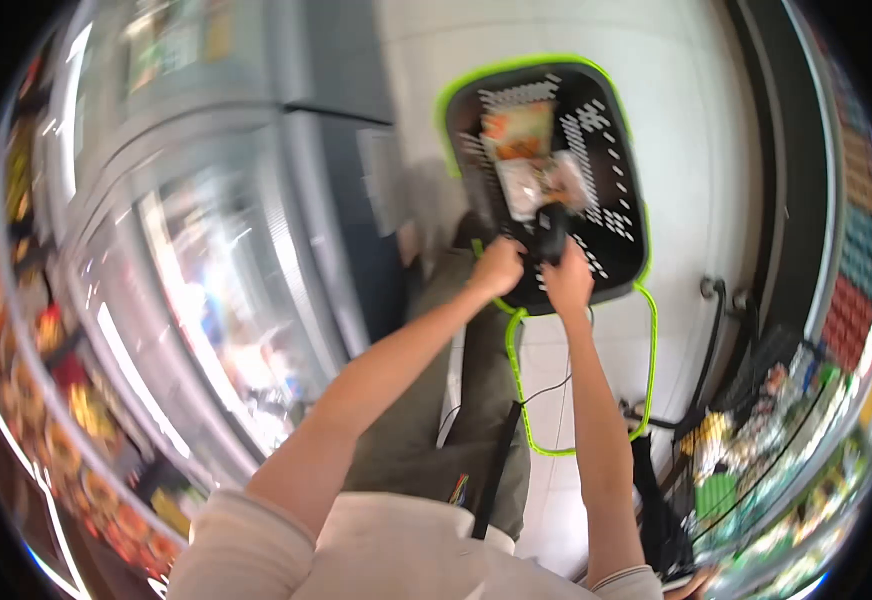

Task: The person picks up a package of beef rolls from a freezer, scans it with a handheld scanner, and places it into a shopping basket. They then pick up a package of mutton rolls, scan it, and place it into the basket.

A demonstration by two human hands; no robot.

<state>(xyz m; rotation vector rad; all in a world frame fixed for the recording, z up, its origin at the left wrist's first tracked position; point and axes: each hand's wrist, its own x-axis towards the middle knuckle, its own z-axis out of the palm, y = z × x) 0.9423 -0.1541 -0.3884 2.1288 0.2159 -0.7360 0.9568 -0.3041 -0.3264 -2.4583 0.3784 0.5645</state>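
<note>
A black basket point(611, 250) with a bright green rim stands on the floor in front of me. Inside it lie an orange-and-white packet point(516, 130) and clear packs point(523, 190) with pinkish contents. Both my hands are over the basket's near part, close to a small black object point(553, 228). My left hand point(499, 268) is closed at the object's left side, blurred. My right hand point(568, 280) wraps round its lower right side. The green handle point(653, 380) hangs down toward me, beside my right forearm.
Glass-fronted cooler doors point(206, 280) fill the left side. At the far left are shelves of packaged food point(81, 400). More packaged goods point(756, 440) are on the right, past a dark ledge point(761, 130). A thin cable runs near my legs.
</note>
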